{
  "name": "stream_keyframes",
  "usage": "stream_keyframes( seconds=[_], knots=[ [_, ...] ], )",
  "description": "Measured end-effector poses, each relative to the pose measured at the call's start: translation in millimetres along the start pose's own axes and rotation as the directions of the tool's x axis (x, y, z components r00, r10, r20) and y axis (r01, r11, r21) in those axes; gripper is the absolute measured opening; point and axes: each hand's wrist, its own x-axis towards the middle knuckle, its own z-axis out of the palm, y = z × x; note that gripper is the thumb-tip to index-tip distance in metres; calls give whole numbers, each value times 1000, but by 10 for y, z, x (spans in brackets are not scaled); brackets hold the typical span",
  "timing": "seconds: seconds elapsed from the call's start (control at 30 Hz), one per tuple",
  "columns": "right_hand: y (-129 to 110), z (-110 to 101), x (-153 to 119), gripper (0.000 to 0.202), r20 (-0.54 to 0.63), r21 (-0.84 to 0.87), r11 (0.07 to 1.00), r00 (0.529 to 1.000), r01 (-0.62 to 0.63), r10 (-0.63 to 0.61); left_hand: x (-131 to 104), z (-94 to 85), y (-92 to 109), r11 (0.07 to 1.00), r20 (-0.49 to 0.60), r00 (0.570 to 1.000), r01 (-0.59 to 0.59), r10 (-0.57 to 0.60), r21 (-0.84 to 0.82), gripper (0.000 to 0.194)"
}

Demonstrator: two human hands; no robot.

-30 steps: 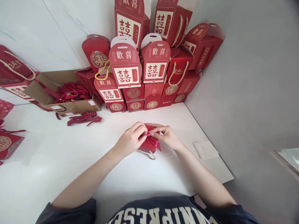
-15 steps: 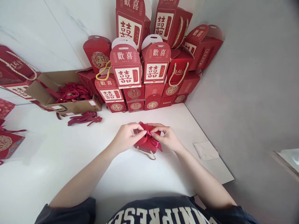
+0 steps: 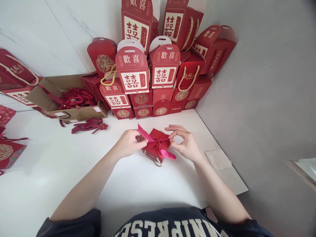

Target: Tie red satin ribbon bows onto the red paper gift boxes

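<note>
White tabletop carries a cardboard carton of dark red straps on the left, as I see it. My left hand pinches one side of the pink ribbon crossing the small red box; my right hand pinches the other.

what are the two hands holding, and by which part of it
A glossy pink ribbon lying across a small red cardboard box: the left hand pinches it left of its centre, the right hand to the right.
</note>
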Motion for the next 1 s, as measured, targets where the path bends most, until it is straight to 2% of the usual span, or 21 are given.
stream_keyframes(
  seconds=[0.07,0.17,0.27,0.33,0.43,0.5,0.67,0.83,1.0],
  knots=[
    [8,-29,-2,15,31,-39,999,999,35,-33,7,-26,-19,999,29,999,-42,41,25,11],
    [27,-83,0,16,139,-26,999,990,36,-32,6,-55,-13,983,55,985,-167,163,75,9],
    [42,-138,9,25,201,31,1000,980,-6,0,3,-56,18,970,-10,975,-222,224,96,18],
    [37,-156,12,26,225,49,999,974,2,-13,-4,-62,42,957,2,960,-278,278,80,21],
    [1,-144,5,22,275,46,995,957,87,-96,-28,-104,67,937,106,936,-343,335,66,24],
    [-27,-121,-5,19,297,33,987,942,155,-158,-42,-142,68,924,123,926,-369,356,105,26],
    [-44,-88,-14,10,295,-84,954,922,287,-252,-43,-167,35,843,98,882,-470,461,262,28],
    [-3,-92,0,9,254,-205,929,933,309,-254,-27,-119,6,780,78,852,-508,518,366,25],
    [28,-77,9,8,223,-267,919,946,290,-234,5,-100,-49,694,103,840,-504,533,515,21]
  ],
)
